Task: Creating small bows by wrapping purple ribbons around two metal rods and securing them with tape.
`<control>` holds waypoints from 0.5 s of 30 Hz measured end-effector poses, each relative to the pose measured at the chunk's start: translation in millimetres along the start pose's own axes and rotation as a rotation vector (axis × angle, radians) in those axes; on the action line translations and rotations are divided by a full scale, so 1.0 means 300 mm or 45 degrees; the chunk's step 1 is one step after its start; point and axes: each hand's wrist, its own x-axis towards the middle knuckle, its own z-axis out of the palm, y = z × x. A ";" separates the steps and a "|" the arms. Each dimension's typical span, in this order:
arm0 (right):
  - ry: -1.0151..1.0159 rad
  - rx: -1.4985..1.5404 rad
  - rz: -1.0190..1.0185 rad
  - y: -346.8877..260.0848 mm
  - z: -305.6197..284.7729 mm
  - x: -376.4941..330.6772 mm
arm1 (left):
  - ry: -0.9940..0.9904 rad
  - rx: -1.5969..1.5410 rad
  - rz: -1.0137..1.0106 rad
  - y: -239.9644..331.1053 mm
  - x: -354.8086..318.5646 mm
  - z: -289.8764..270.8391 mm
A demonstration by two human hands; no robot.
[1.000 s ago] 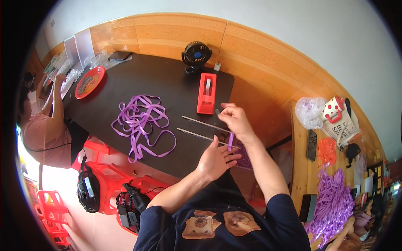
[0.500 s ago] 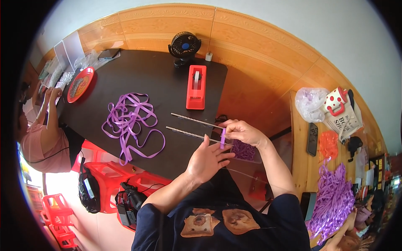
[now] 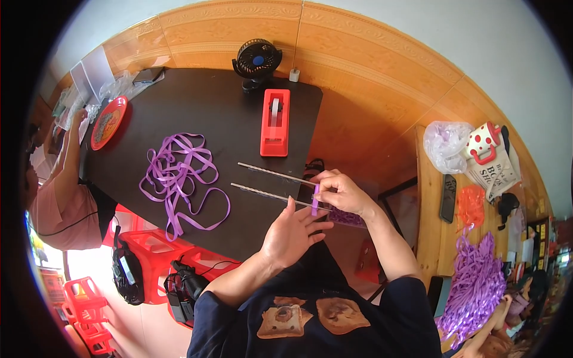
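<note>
- While the left hand [image 3: 286,235] lies palm up with its fingers spread under the lower rod [image 3: 259,191], the right hand [image 3: 343,192] has its fingers drawn together, seemingly pinching a purple strip [image 3: 314,206]
- That strip crosses both the lower rod and the upper rod [image 3: 271,171] near their right ends; whether it wraps fully around them cannot be told
- A loose purple ribbon [image 3: 170,167] lies tangled on the table [image 3: 203,101], left of the rods and well apart from the hands
- The step in hand looks like setting the strip across the rods
- Next, I judge, a steady pinch is called for, keeping the strip flat and untwisted and the rods apart
</note>
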 end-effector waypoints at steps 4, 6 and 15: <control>-0.059 0.113 -0.007 -0.004 -0.005 0.005 | -0.008 -0.008 0.008 -0.003 0.001 -0.007; -0.078 0.137 0.004 0.000 -0.006 0.005 | -0.010 -0.011 0.006 -0.003 0.002 -0.009; -0.032 0.140 0.002 -0.010 0.001 0.002 | -0.012 -0.003 0.013 -0.004 0.001 -0.008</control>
